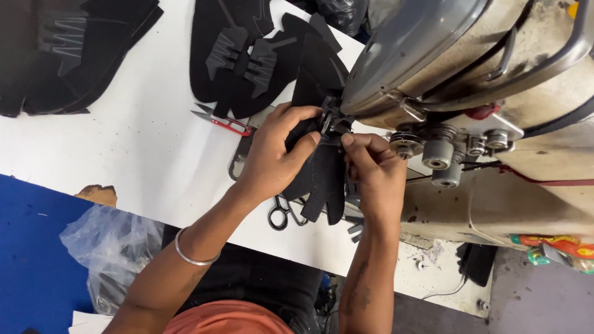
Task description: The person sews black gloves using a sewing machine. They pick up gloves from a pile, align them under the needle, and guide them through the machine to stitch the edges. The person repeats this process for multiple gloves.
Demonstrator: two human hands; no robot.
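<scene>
My left hand (275,151) grips a black fabric shoe-upper piece (318,176) from the left, fingers curled over its top edge by the sewing machine's presser foot (331,120). My right hand (371,167) pinches the same piece from the right, thumb and forefinger close under the needle area. The piece hangs down between both hands over the white table (154,142). A silver bangle (192,250) circles my left wrist.
A grey and beige sewing machine (482,93) fills the right side. Red-handled thread snips (226,122) and black scissors (281,213) lie on the table. Stacks of black cut pieces (253,55) sit at the back, another stack (68,49) far left. A clear plastic bag (108,247) hangs lower left.
</scene>
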